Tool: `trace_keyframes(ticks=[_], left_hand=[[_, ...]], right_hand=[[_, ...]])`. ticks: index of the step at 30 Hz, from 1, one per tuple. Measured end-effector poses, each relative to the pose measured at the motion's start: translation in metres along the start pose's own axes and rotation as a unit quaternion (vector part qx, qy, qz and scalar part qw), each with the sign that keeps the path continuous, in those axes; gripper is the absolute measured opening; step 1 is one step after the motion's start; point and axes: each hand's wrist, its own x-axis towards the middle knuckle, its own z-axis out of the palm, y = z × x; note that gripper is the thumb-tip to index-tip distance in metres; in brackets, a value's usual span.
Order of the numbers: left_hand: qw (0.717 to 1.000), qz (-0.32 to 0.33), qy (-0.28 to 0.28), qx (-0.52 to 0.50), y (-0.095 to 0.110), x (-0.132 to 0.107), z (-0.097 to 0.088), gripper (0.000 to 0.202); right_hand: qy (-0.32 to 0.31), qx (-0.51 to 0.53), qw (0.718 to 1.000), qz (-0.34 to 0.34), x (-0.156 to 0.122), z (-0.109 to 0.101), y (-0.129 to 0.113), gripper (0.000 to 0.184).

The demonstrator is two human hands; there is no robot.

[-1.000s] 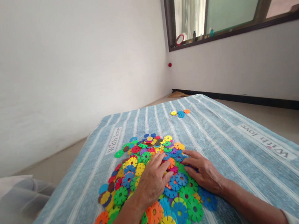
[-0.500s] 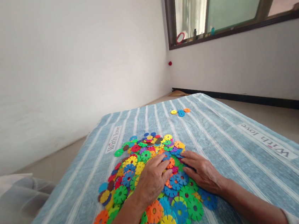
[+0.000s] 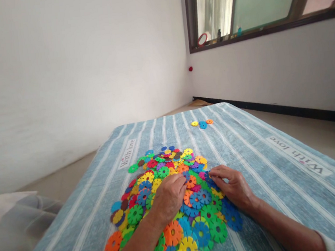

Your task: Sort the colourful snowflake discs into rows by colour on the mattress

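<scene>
A heap of flat, notched plastic discs (image 3: 163,170) in many colours lies on a blue striped cloth (image 3: 257,160). My left hand (image 3: 169,197) rests on the middle of the heap, knuckles up. Its fingers are curled down onto the discs beside an orange one (image 3: 190,182), and what they grip is hidden. My right hand (image 3: 236,188) is at the heap's right edge. Its bent fingertips pinch at a blue disc (image 3: 209,178). Larger discs, among them a green one (image 3: 218,230) and a yellow one (image 3: 188,249), lie between my forearms.
Three loose discs (image 3: 202,123) sit apart near the cloth's far end. "With love" labels (image 3: 299,154) are printed on the cloth. A grey cushion (image 3: 12,221) lies at the left. White walls and a window sill (image 3: 236,36) with small items stand beyond.
Both hands lay flat with fingers stretched over the discs. Now the fingers of both are curled in and the right hand has drawn a little to the right edge of the heap.
</scene>
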Motion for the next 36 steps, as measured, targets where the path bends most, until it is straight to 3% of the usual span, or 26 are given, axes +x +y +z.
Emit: trace_keyframes(ticks=[8, 18, 24, 30, 36], left_hand=[[0.999, 0.009, 0.031, 0.015, 0.000, 0.002, 0.001, 0.017], [0.999, 0.025, 0.004, -0.027, -0.004, 0.001, 0.008, 0.022], [0.999, 0.032, 0.024, -0.025, -0.001, 0.002, 0.004, 0.020], [0.998, 0.015, 0.060, -0.028, 0.001, 0.003, 0.000, 0.024], [0.994, -0.022, 0.094, -0.055, 0.003, 0.002, -0.003, 0.023]], right_hand=[[0.028, 0.058, 0.992, 0.111, 0.001, 0.001, 0.001, 0.014], [0.030, 0.080, 0.988, 0.131, -0.001, 0.002, -0.005, 0.015], [0.031, 0.134, 0.976, 0.169, -0.002, 0.003, -0.003, 0.018], [-0.002, 0.178, 0.970, 0.168, -0.004, 0.005, -0.009, 0.020], [-0.080, 0.157, 0.973, 0.151, -0.010, 0.006, -0.005, 0.020]])
